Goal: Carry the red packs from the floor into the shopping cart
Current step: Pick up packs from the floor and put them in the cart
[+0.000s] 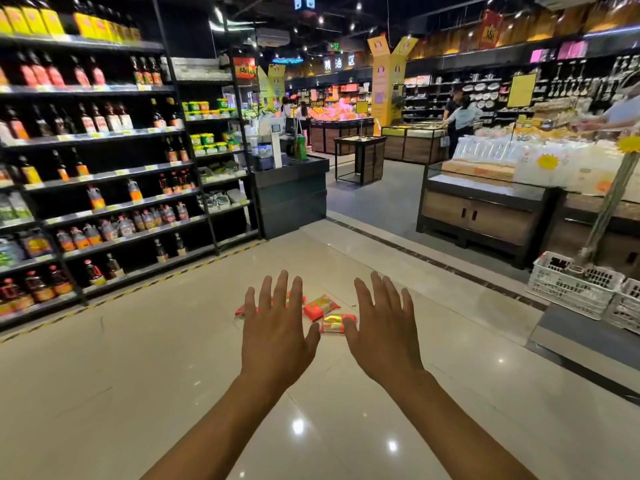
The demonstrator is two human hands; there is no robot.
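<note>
Reaching forward over a glossy tiled floor [173,358], a person's left hand [277,334] and right hand [384,337] hover side by side, palms down, fingers straight and spread, gripping nothing. The red packs [320,308] lie in a small cluster on the tiles just past the hands. The left hand hides part of the cluster, and one pack shows in the gap between the two thumbs. Whether either hand touches a pack cannot be told.

Tall dark shelves [104,174] along the left side carry rows of sauce bottles [97,123] and jugs. Two white slotted plastic crates [571,289] sit on the floor at the right, well apart from the packs; their contents are too dark to make out. Behind the crates, a wood-fronted display stand [485,209] holds stacked white bags [554,161]. A dark counter [291,192] stands at the aisle's end, and shoppers [462,116] browse bins in the distance.
</note>
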